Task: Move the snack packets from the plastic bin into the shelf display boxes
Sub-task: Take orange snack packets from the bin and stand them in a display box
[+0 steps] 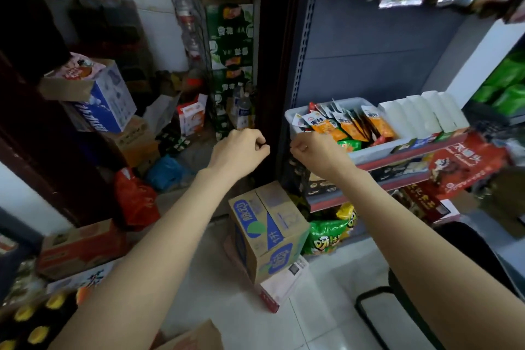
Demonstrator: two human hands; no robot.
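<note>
Both bare forearms extend forward, roughly parallel. Left hand held at mid-height, fingers curled into a loose fist (nothing visibly held). Right hand likewise fisted, the two hands near, not touching.

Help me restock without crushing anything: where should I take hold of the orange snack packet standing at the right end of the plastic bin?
Pinch the orange snack packet by its flat top seal, coming straight down from above. It stands nearly upright in the plastic bin with neighbours packed against its left side, so only the top edge is free. The right hand is nearest.
</note>
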